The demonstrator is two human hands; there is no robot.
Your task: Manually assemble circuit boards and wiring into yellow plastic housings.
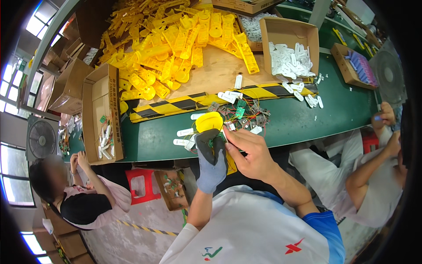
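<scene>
My left hand (212, 162), in a grey-blue glove with dark fingers, grips a yellow plastic housing (209, 122) with a rounded end. The housing's lower part shows below the glove. A bit of green circuit board shows between the gloved fingers. My bare right hand (255, 154) is closed in a pinch at the housing's right side; what its fingertips hold is too small to make out. Just beyond both hands lies a tangle of small circuit boards (241, 109) with thin wires. White plastic covers (185, 132) lie left of the housing.
Yellow housings (180, 39) are heaped on a cardboard sheet edged with black-yellow tape (171, 105). An open carton (310, 39) of white parts stands at the far right, another carton (90, 136) at left. Co-workers sit on both sides of the green table (145, 141).
</scene>
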